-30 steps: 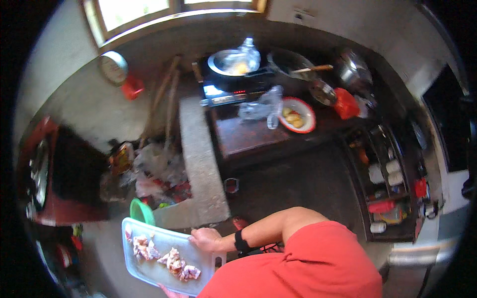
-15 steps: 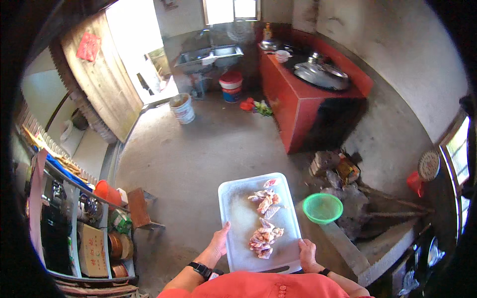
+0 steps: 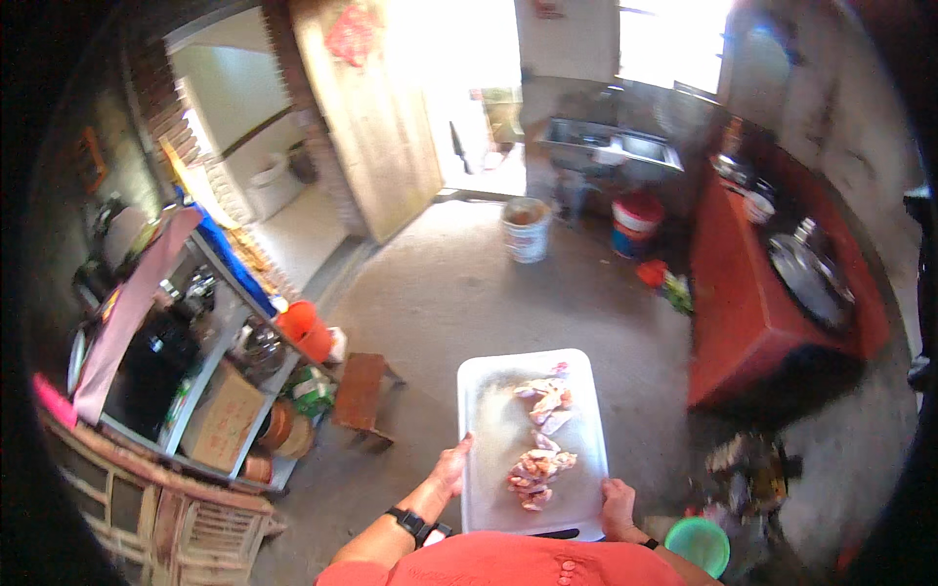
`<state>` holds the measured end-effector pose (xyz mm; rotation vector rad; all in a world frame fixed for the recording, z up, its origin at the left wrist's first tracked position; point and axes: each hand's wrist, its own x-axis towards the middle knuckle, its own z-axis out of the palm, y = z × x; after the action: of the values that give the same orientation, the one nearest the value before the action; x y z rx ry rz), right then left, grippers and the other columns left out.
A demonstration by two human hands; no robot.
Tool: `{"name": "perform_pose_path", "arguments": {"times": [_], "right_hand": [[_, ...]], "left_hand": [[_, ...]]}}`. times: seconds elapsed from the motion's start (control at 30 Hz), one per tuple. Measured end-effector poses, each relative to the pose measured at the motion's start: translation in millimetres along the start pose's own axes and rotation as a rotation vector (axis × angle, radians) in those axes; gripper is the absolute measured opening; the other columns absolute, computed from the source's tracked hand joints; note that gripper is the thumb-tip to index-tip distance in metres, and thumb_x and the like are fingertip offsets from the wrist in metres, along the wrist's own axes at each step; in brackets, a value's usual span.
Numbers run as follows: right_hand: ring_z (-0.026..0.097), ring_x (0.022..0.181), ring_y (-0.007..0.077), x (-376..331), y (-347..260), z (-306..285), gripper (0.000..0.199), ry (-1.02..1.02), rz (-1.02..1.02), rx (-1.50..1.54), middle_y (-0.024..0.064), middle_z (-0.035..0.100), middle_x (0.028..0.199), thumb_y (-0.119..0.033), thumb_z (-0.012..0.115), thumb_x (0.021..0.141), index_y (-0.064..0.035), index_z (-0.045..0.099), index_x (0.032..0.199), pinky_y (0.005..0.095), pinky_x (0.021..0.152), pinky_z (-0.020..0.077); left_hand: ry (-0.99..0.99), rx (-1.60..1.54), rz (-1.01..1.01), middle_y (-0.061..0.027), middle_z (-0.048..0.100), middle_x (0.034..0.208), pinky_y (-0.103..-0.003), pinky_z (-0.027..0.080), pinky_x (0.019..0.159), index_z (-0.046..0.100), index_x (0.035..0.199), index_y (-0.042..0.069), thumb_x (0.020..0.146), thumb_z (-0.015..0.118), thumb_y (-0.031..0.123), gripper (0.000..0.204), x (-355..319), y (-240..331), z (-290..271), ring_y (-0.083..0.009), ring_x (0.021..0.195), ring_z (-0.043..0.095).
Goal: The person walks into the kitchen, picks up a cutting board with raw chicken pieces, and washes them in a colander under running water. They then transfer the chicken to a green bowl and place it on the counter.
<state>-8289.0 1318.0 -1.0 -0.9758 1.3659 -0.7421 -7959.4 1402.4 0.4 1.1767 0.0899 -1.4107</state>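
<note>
A white cutting board (image 3: 491,469) is held level in front of my body, one hand at each side. My left hand (image 3: 452,469), with a dark watch on its wrist, grips the left edge. At the right edge, near its lower corner, my right hand (image 3: 618,506) has hold of the board. Two piles of cut raw meat, seemingly chicken, lie on it: a far pile (image 3: 549,400) and a larger near pile (image 3: 535,474). A narrow dark shape (image 3: 557,533) shows at the board's near edge; I cannot tell whether it is a handle slot or a knife handle.
A wooden stool (image 3: 360,393) and a loaded shelf (image 3: 210,332) stand to the left. Ahead are a bucket (image 3: 526,234), a sink (image 3: 611,142) and a red-lidded pail (image 3: 635,220). The red stove counter (image 3: 743,332) is at right; a green basin (image 3: 699,545) lies near my right arm.
My view has swung left, so the room shifts rightward and more of the shelf and doorway shows. Both hands still hold the board, with the meat on it.
</note>
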Motion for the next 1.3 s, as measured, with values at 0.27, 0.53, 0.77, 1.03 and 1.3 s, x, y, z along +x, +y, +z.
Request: {"name": "perform_pose_path", "arguments": {"times": [0.27,0.53,0.77,1.03,1.3], "right_hand": [[0.047,0.061,0.0077,172.5,-94.6,42.5,0.024,-0.204,-0.002,-0.102,-0.0020,0.054,0.066,-0.016,0.058,0.091,0.0036,0.065,0.081,0.0274,0.053,0.0359],[0.040,0.050,0.0076,289.2,-168.2,97.0,0.027,-0.354,-0.044,-0.143,-0.0022,0.049,0.062,-0.025,0.057,0.093,-0.0033,0.063,0.078,0.0284,0.044,0.0302],[0.044,0.057,0.0083,459.9,-208.3,132.1,0.030,-0.224,-0.080,-0.193,-0.0013,0.052,0.064,-0.026,0.057,0.094,0.0001,0.064,0.081,0.0289,0.050,0.0345],[0.050,0.064,0.0107,587.6,-232.7,161.7,0.035,-0.062,-0.026,-0.118,0.0044,0.056,0.064,-0.030,0.061,0.091,0.0040,0.067,0.088,0.0319,0.058,0.0413],[0.055,0.065,0.0157,769.4,-294.1,159.3,0.039,0.047,-0.076,-0.226,0.0151,0.062,0.068,-0.035,0.060,0.091,0.0034,0.067,0.092,0.0362,0.062,0.0447]], "left_hand": [[0.113,-0.165,0.100,-0.0161,0.064,0.119,-0.044,0.052,0.092,0.058,0.122,-0.004,0.093,0.064,0.046,0.058,90.5,69.3,48.8,-0.0265,0.107,0.063],[0.141,-0.339,0.150,-0.0119,0.068,0.107,-0.043,0.052,0.089,0.062,0.115,-0.001,0.096,0.060,0.041,0.046,193.5,127.2,73.3,-0.0259,0.096,0.065],[0.233,-0.134,0.232,-0.0088,0.067,0.099,-0.037,0.055,0.075,0.063,0.114,0.001,0.099,0.052,0.044,0.047,355.5,209.5,160.4,-0.0210,0.084,0.066],[0.248,0.056,0.145,-0.0078,0.066,0.094,-0.034,0.054,0.074,0.065,0.108,0.000,0.098,0.055,0.041,0.043,502.8,299.6,229.9,-0.0186,0.082,0.065],[0.207,0.137,0.081,-0.0111,0.068,0.104,-0.036,0.056,0.080,0.063,0.114,-0.005,0.100,0.054,0.038,0.046,662.4,366.9,349.7,-0.0215,0.090,0.067]]}}
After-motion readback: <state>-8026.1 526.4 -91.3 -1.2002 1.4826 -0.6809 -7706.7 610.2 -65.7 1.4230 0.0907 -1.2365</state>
